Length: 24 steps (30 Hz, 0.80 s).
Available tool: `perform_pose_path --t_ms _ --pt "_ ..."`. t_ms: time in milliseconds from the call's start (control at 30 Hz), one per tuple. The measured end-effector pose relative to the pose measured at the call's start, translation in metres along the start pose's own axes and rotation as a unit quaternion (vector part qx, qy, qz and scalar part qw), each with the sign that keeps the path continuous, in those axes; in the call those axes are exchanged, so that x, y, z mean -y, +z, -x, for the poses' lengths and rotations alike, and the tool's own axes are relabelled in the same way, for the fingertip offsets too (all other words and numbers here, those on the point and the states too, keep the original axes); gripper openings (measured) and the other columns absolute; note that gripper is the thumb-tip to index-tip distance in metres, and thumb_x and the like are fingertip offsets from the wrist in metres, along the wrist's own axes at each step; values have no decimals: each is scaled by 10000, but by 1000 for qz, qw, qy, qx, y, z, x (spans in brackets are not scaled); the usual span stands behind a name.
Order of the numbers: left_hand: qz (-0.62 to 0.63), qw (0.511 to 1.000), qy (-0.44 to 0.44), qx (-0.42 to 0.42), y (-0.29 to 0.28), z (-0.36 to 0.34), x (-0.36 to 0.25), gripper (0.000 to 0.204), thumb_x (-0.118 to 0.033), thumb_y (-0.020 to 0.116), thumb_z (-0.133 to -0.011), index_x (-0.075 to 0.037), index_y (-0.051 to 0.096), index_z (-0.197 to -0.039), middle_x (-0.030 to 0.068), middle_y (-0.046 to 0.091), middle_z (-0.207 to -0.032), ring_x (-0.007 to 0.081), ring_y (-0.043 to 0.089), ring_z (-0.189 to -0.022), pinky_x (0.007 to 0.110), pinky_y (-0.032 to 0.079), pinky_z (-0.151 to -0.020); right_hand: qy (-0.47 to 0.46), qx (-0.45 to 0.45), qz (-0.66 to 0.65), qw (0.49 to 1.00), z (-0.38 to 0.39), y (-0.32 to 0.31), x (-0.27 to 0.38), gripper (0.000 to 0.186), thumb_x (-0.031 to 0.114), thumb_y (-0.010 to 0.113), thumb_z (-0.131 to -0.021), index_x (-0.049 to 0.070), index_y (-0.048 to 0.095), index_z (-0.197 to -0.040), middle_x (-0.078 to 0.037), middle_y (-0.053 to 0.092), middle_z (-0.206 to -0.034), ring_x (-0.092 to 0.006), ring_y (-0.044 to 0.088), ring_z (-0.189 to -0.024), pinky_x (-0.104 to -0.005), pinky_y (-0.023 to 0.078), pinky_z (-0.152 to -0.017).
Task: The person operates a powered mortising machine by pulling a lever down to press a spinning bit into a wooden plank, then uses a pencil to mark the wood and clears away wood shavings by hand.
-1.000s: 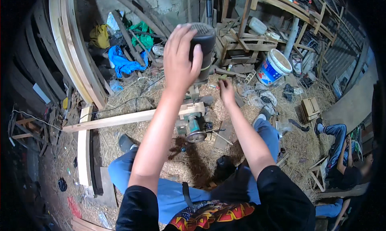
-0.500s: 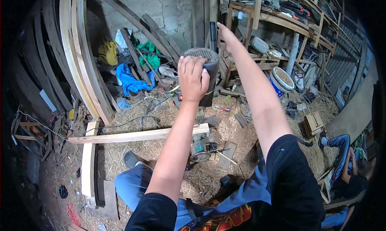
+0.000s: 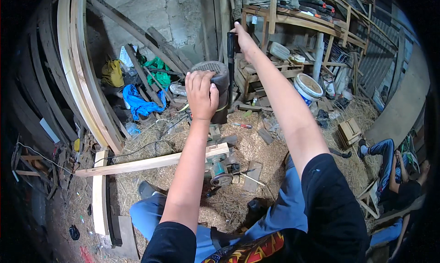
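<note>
My left hand (image 3: 200, 94) is curled over the near edge of a dark cylindrical motor housing (image 3: 221, 86) with a perforated round top. Its thumb lies along the housing's right side. Behind and to the right, my right hand (image 3: 246, 45) is at the upper end of an upright black handle (image 3: 231, 50); its fingers curl round the far side and are partly hidden. Below the housing stands a machine base with a teal part and a handwheel (image 3: 222, 179). A pale wooden beam (image 3: 146, 165) runs from the left with its right end at that base.
A second pale beam (image 3: 99, 203) lies crosswise under the first. Beyond the machine, a screwdriver (image 3: 241, 125) lies on the wood shavings. A white bucket (image 3: 308, 86) stands at right, near a small wooden box (image 3: 350, 130). Tall planks (image 3: 75, 75) lean at left. Another person (image 3: 405, 189) sits at far right.
The whole view has shifted, with most things now further left. My right hand has come closer in against the black handle. My left hand stays on the motor housing.
</note>
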State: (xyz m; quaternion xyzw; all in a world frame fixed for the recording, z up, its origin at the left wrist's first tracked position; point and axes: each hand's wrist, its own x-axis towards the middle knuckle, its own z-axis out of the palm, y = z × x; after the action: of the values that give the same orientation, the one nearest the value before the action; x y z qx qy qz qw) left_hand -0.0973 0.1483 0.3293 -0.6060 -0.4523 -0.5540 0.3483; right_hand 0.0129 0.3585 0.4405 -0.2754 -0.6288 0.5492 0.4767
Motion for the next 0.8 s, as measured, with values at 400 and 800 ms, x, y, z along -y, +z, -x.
perform_pose_path --t_ms 400,800 --pt "-11 1000 -3 -8 1 7 4 281 -120 546 -845 -69 641 -1105 131 623 -1110 357 550 -1158 544 319 -1144 60 129 -130 981 1 27 -2 336 336 473 -917 84 533 -702 -106 600 -667 -266 583 -563 -412 508 -598" --pt "-1 1000 9 13 5 18 2 271 -119 546 -879 -73 649 -1126 147 621 -1112 360 550 -1158 539 325 -1137 -108 130 -170 971 93 6 -19 450 295 385 -1011 97 449 -612 -26 375 -473 -153 325 -366 -318 303 -396"
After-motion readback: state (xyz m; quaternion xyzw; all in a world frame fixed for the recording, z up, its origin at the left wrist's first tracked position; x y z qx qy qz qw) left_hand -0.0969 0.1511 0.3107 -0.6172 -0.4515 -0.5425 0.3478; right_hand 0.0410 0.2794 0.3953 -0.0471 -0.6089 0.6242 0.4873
